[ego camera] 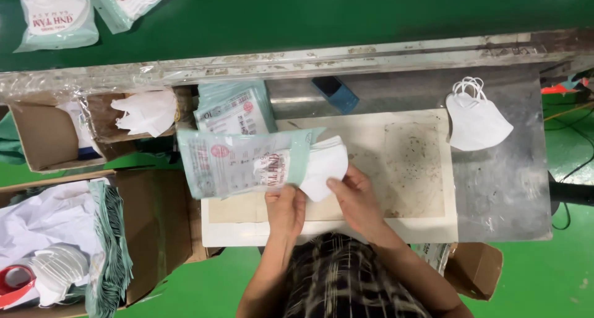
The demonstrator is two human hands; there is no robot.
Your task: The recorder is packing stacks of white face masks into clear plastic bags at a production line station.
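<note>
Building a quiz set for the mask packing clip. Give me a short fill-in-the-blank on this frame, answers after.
1. The left hand holds a pale green ____ by its open end.
2. The right hand pushes a stack of ____ masks into it.
3. A single mask lies on the metal table to the person's ____.
4. The conveyor belt beyond the table is dark ____.

Answers: pouch; white; right; green

left hand [284, 208] and right hand [356, 194] raised side by side, fingers pinched
</note>
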